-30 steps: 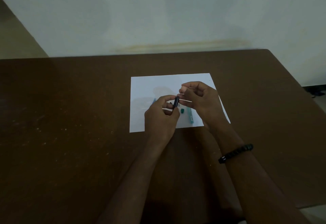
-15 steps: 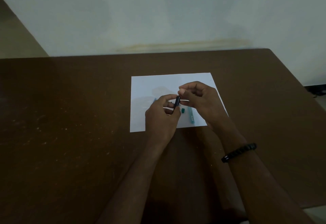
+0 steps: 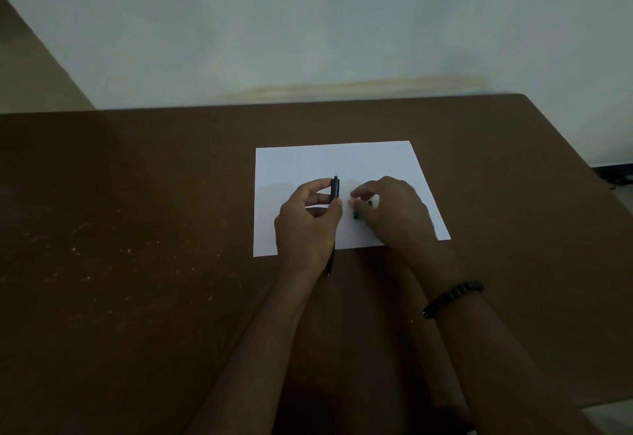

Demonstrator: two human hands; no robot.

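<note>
Fingers [image 3: 315, 185] of my left hand [image 3: 308, 225] pinch the pen [image 3: 335, 189], tip pointing away, over the paper [image 3: 325, 162]; my right hand [image 3: 394, 212] curls over a teal piece [image 3: 356, 216] on it; I cannot tell whether it grips.

A: What colour is the desk [image 3: 137, 263]?
B: Dark brown, flecked with pale specks on its left part.
A: And the paper [image 3: 342, 160]?
B: Plain white, no print or lines.
A: The pen [image 3: 335, 188]?
B: Black, with a thin pale tip. The small piece [image 3: 357, 216] near it is teal.
A: The bracelet [image 3: 452, 297]?
B: 1 strand of black beads.
A: And the wall [image 3: 308, 23]?
B: Pale grey-green, with 1 yellowish streak [image 3: 359, 86] low down.
</note>
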